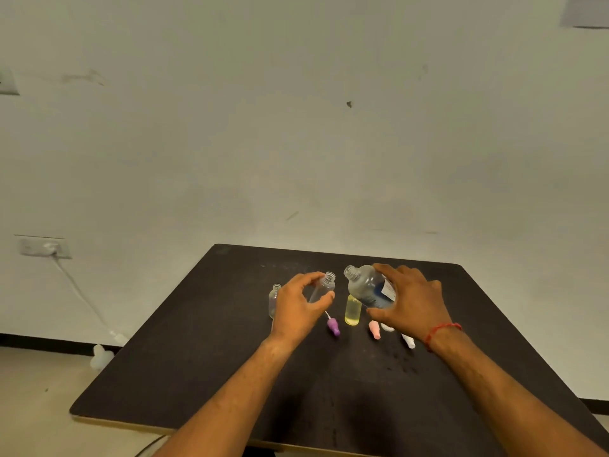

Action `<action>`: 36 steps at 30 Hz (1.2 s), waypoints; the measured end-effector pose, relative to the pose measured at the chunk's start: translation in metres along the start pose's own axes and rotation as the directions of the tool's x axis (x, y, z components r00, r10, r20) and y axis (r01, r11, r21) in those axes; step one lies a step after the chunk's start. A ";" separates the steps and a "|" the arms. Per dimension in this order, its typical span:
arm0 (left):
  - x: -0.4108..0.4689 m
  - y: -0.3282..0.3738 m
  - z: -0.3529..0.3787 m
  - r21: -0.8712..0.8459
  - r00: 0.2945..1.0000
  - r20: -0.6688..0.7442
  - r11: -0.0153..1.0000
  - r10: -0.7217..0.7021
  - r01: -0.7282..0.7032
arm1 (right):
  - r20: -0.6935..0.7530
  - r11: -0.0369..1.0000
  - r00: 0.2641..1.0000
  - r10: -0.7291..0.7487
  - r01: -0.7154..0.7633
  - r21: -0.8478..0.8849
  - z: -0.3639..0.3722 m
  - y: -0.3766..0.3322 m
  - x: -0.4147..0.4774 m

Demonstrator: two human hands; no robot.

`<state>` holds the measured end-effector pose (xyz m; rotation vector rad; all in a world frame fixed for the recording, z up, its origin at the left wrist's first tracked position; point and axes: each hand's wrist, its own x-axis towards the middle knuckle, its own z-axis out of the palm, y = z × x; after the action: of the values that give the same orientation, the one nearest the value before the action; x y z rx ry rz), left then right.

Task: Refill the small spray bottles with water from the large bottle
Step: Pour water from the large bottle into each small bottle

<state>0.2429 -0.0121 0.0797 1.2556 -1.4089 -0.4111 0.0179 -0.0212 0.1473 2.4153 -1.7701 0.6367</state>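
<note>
While the left hand (300,305) pinches the small clear spray bottle (321,290) between thumb and fingertips, holding it off the table (197,374) with its open neck up, the right hand (415,301) is wrapped around the large bottle (367,286). That bottle is tilted so its uncapped mouth sits just beside the small neck, not over it. Pouring from this alignment likely sends water past the narrow neck onto the table, the yellow bottle (352,313) standing below, and the purple cap (333,326) and pink cap (374,330) lying near it. A fast tilt risks a surge from the wide mouth. A wet, light pinch may let the small bottle slip or rotate. Align the mouths first; tilt slowly.
</note>
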 end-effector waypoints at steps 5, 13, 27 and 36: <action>-0.004 0.010 -0.006 0.022 0.999 0.025 0.999 0.038 -0.038 | 0.004 0.995 0.998 -0.059 0.059 -0.084 -0.006 -0.006 0.002; -0.005 0.018 -0.012 0.060 0.997 0.034 0.995 0.075 -0.077 | -0.006 0.980 0.993 -0.118 0.115 -0.163 -0.018 -0.008 0.004; -0.008 0.023 -0.012 0.134 0.992 0.078 0.985 0.098 -0.108 | 0.039 0.917 0.975 -0.218 0.218 -0.334 -0.041 -0.010 0.015; -0.011 0.024 -0.010 0.111 0.994 0.062 0.989 0.089 -0.096 | 0.063 0.876 0.962 -0.267 0.269 -0.401 -0.048 -0.011 0.023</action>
<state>0.2387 0.0098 0.0973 1.2725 -1.5506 -0.3088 0.0203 -0.0235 0.2013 2.2999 -1.3582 0.2034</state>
